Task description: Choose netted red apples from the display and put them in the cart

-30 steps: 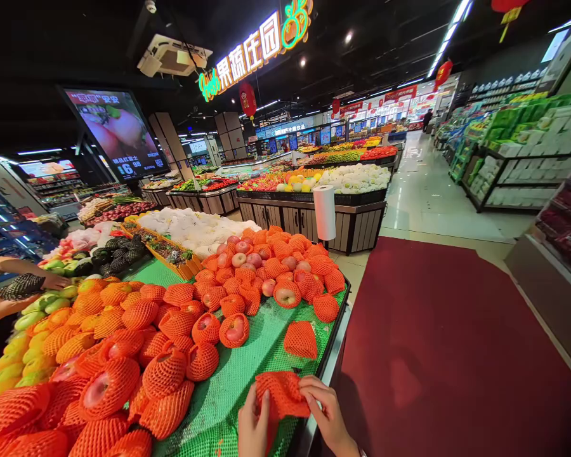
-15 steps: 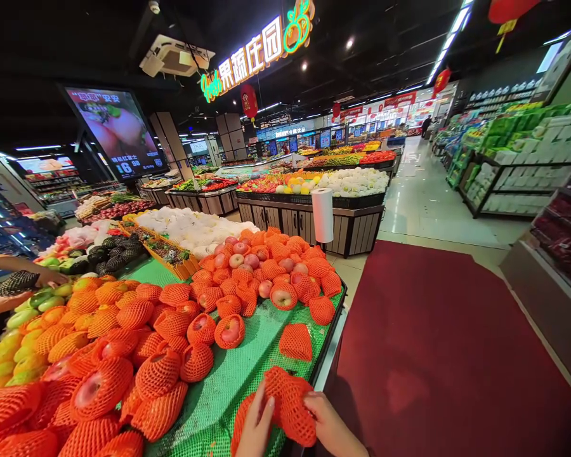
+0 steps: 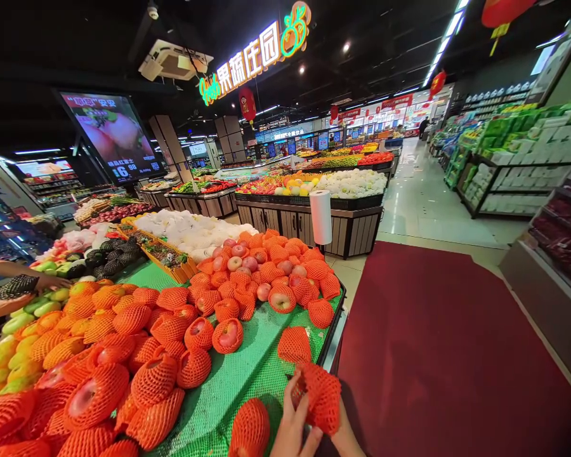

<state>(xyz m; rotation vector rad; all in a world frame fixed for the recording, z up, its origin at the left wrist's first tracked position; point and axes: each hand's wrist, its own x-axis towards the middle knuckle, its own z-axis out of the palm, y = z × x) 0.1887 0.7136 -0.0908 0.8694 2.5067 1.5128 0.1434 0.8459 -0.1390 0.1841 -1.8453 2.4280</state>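
Note:
A red-orange foam fruit net (image 3: 324, 397) is held up between my two hands at the front of the fruit stand. My left hand (image 3: 292, 422) pinches its open left side with the fingertips. My right hand (image 3: 347, 435) closes round its right side, partly hidden behind the mesh. Whether fruit sits inside cannot be seen. Left of my hands, a netted fruit (image 3: 250, 428) lies on the green mat (image 3: 228, 387). Just beyond them rests another foam net (image 3: 294, 344). Netted apples (image 3: 282, 298) are heaped farther back.
Netted fruit (image 3: 95, 397) fills the stand's left side, beside mangoes (image 3: 14, 362). Another person's hand (image 3: 52, 281) reaches in at the far left, near a black foam net (image 3: 14, 287). A white bag roll (image 3: 320, 217) stands beyond the apples. Red carpet (image 3: 438, 343) covers the right-hand floor.
Both hands have shifted right with the foam net, which has gone from stretched out to bunched upright. The netted fruit beside my left hand is now uncovered.

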